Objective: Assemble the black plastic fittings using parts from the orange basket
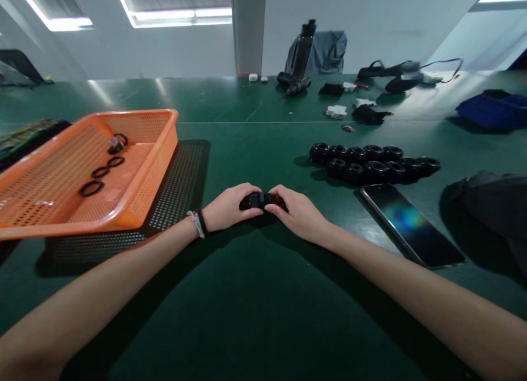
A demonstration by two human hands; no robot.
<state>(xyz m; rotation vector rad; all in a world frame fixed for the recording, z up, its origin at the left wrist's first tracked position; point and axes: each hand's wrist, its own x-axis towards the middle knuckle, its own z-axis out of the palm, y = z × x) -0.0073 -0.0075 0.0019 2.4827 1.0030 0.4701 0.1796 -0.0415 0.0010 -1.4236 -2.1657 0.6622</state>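
Note:
A small black part (258,200) is held between both hands just above the green table (255,293). My left hand (230,206) has its thumb and fingers closed on the part's left end. On the right end, the fingers and thumb of my right hand (297,212) are pinched. The part looks ribbed or stepped in the middle; its ends are partly hidden by the fingers. To the right, black rounded pieces with holes (375,169) stand in two rows.
An orange perforated basket (140,205) with several black rings (91,188) is at the left. A phone (411,224) lies at the right beside a dark cloth item (489,205). Farther back are a power drill (297,87), a blue container (494,111) and small white parts (336,111).

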